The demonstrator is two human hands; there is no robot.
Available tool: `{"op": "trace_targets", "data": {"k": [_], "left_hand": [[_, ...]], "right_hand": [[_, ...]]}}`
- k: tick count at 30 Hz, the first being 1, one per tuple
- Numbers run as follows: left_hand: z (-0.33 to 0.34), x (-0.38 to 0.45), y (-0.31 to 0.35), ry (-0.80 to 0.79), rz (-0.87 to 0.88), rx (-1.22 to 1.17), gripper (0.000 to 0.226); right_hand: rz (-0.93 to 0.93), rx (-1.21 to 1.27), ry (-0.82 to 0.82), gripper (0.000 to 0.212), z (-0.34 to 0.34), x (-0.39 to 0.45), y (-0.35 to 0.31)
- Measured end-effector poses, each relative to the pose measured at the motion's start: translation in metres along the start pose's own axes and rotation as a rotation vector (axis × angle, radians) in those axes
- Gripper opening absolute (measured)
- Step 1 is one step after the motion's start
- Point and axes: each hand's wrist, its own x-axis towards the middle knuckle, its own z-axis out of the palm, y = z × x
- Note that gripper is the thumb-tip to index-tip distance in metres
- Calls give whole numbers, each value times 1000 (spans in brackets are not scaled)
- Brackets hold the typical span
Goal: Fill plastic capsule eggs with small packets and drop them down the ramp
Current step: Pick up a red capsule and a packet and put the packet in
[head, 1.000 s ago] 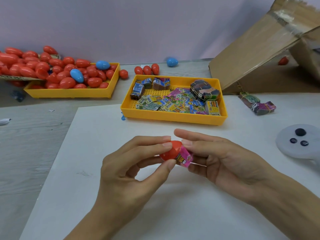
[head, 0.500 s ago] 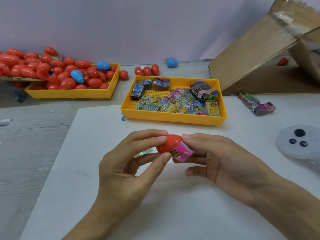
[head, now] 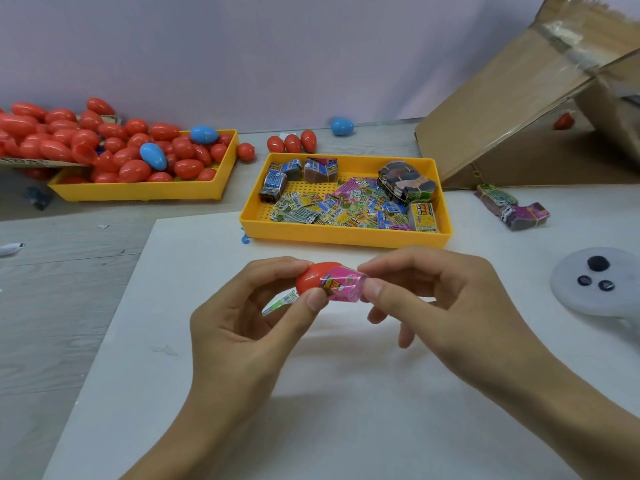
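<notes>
At the centre, a red egg is pinched by the left hand, while a pink packet at its 3 o'clock side is gripped by the right hand. A packet tray sits at 12 o'clock, the cardboard ramp at 2 o'clock.

egg tray far left, packet tray centre behind both hands, cardboard ramp right
</notes>
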Motion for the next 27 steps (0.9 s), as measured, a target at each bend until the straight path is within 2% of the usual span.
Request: {"op": "trace_targets", "data": {"k": [5, 8, 12, 15, 19, 27], "left_hand": [[0, -1, 1, -25, -4, -2, 22], [0, -2, 1, -61, 23, 10, 23], [-1, -2, 0, -127, 112, 54, 25], [-1, -3, -1, -160, 167, 80, 26], [1, -5, -1, -191, 212, 105, 28], [-1, -4, 0, -179, 169, 78, 26]], "right_hand": [[98, 77, -37, 9, -4, 3, -3], [106, 39, -39, 19, -5, 4, -2], [129, 51, -47, 22, -5, 6, -2], [100, -4, -57, 12, -5, 6, -1], [32, -65, -73, 16, -4, 4, 0], [19, -44, -81, 17, -4, 4, 2]]}}
